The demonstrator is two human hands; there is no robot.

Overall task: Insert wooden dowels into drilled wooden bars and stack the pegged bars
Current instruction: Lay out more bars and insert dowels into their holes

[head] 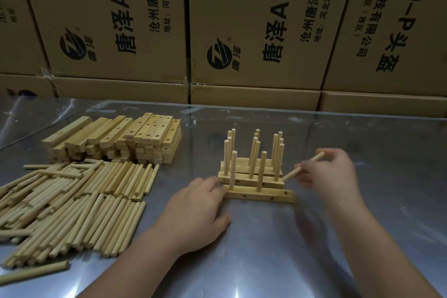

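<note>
I see the left hand resting on the metal table, fingertips touching the left end of the nearest drilled bar. This bar carries two upright dowels, and an empty hole shows near its right end. The right hand pinches a tilted loose dowel, lower end near the bars' right ends. Pegged bars stand just behind. At left lie a dowel pile and a bar stack. Cardboard boxes line the rear.
</note>
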